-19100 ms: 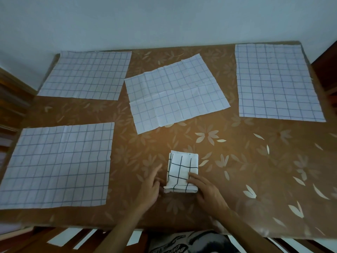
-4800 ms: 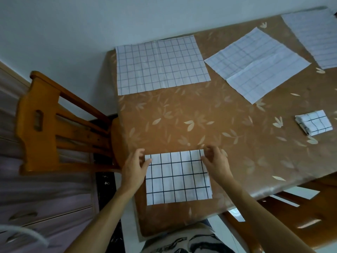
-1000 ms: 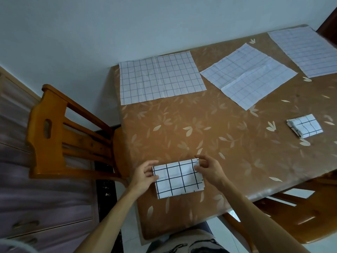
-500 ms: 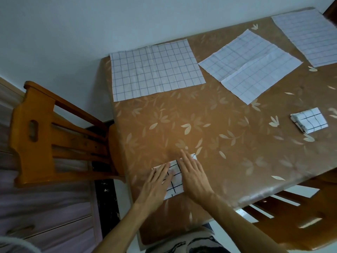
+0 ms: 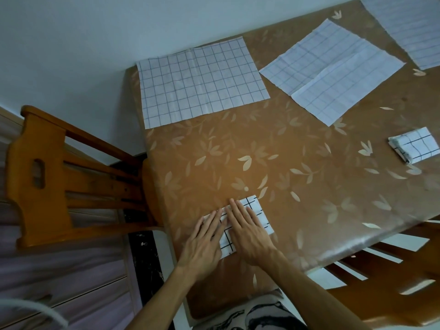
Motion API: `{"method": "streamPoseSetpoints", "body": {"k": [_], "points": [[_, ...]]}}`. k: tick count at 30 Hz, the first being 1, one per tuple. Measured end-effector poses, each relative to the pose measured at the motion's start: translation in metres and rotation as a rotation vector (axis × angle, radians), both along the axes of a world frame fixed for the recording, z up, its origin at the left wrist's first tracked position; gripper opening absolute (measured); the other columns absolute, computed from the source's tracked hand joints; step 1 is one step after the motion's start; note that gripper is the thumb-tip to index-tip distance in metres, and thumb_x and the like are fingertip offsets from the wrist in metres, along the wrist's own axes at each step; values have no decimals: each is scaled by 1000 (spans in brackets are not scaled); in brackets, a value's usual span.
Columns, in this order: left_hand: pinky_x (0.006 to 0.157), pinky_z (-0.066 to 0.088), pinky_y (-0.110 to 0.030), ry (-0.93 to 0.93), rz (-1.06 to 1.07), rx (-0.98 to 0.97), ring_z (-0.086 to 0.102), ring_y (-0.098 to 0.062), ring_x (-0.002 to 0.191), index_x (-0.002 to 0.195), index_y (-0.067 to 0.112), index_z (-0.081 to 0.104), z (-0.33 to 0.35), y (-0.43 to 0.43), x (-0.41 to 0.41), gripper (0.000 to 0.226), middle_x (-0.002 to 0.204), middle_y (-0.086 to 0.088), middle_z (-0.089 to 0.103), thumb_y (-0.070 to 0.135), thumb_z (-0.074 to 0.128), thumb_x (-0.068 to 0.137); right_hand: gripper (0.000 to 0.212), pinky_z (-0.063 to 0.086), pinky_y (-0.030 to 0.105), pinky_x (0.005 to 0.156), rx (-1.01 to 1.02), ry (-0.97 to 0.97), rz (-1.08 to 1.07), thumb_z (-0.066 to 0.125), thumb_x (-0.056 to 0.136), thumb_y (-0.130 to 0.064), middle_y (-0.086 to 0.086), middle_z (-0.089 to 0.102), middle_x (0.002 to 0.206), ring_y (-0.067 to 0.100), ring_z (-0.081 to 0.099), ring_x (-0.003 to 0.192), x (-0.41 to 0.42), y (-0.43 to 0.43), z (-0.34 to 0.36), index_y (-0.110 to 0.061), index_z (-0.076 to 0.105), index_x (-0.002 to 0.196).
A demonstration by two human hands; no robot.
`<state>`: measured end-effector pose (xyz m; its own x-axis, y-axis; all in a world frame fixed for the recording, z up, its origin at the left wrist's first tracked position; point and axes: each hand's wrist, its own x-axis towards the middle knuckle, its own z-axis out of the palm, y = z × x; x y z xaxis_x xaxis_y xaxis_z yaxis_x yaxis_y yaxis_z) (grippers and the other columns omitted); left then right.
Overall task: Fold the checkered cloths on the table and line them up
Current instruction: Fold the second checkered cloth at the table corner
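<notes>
A white cloth with black checks, folded into a narrow strip point(image 5: 258, 216), lies near the table's front left corner. My left hand point(image 5: 204, 241) and my right hand point(image 5: 247, 229) both rest flat on it, fingers spread, covering most of it. A small folded checkered cloth point(image 5: 415, 147) sits at the right edge of the view. Three unfolded checkered cloths lie further back: one at the far left corner point(image 5: 202, 82), one in the middle point(image 5: 333, 70), one at the far right point(image 5: 409, 27).
The brown table point(image 5: 238, 163) has a leaf-patterned cover. A wooden chair point(image 5: 47, 177) stands against its left side, another wooden chair point(image 5: 392, 282) at the front right. A pale wall runs behind the table.
One second ago both hands held the strip's ends; now they lie flat on top of it, pressing it down. The view has shifted slightly.
</notes>
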<state>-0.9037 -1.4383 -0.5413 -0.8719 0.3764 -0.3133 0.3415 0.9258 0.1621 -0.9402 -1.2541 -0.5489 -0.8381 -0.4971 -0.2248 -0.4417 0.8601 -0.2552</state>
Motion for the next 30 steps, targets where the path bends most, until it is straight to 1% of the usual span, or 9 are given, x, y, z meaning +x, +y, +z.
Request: {"method": "streamPoseSetpoints", "body": {"k": [3, 6, 11, 14, 18, 22, 25, 27, 30], "points": [[120, 8, -46, -5, 15, -16, -4, -22, 154, 159, 23, -3, 4, -5, 1, 69, 168, -4, -6, 35, 30, 99, 62, 13, 41, 118, 46, 17, 31, 29, 103, -44, 8, 14, 164, 23, 15, 151, -6, 11, -4, -11, 22, 155], [119, 8, -47, -19, 8, -6, -3, -23, 154, 159, 24, -1, 7, -7, 0, 71, 168, -4, -7, 36, 32, 98, 67, 13, 42, 118, 87, 24, -72, 23, 102, -51, 8, 15, 163, 24, 17, 150, -15, 25, -3, -11, 22, 155], [123, 2, -48, -62, 49, 30, -6, -23, 154, 159, 26, 6, 18, 2, -3, 72, 167, -2, -9, 37, 37, 94, 63, 8, 42, 119, 90, 14, -222, 20, 102, -44, 8, 14, 164, 23, 11, 151, -19, 43, 6, -9, 19, 155], [122, 16, -48, -13, 131, 53, 27, -24, 143, 142, 26, 39, 34, 21, -23, 53, 154, -4, 30, 35, 49, 91, 60, 6, 39, 123, 9, 27, -241, 42, 100, -31, 9, 23, 162, 25, 14, 151, -23, 43, 15, -8, 27, 153], [94, 40, -32, 68, 275, 65, 52, -19, 111, 132, 28, 46, 52, 45, -64, 36, 126, 3, 53, 35, 52, 97, 73, 21, 40, 120, -134, 16, -242, 66, 86, -15, 5, 35, 157, 23, 26, 148, -25, 42, 26, -10, 32, 151], [90, 47, -31, -93, 311, 137, 55, -20, 111, 126, 26, 53, 50, 54, -87, 34, 118, 1, 60, 21, 63, 94, 78, 17, 36, 121, -194, -34, -288, 62, 91, -17, 1, 24, 162, 20, 21, 149, -20, 47, 32, -16, 18, 155], [77, 49, -27, -252, 435, 258, 60, -17, 94, 107, 23, 69, 47, 52, -92, 19, 104, 1, 63, 14, 67, 90, 73, 19, 34, 119, -310, -78, -415, 59, 94, -26, 1, 28, 160, 19, 26, 147, -12, 55, 38, -18, 20, 155], [73, 47, -24, -395, 526, 395, 61, -14, 88, 101, 20, 70, 51, 46, -92, 12, 95, 4, 65, 16, 69, 89, 73, 33, 38, 116, -429, -143, -552, 61, 92, -35, -1, 38, 152, 18, 37, 139, -8, 62, 42, -19, 24, 153], [86, 52, -33, -610, 652, 653, 67, -16, 96, 99, 15, 69, 64, 30, -89, 10, 100, 0, 72, 17, 70, 90, 83, 53, 32, 95, -706, -363, -770, 71, 86, -42, -9, 58, 128, 8, 57, 116, -7, 71, 53, -22, 25, 152]]}}
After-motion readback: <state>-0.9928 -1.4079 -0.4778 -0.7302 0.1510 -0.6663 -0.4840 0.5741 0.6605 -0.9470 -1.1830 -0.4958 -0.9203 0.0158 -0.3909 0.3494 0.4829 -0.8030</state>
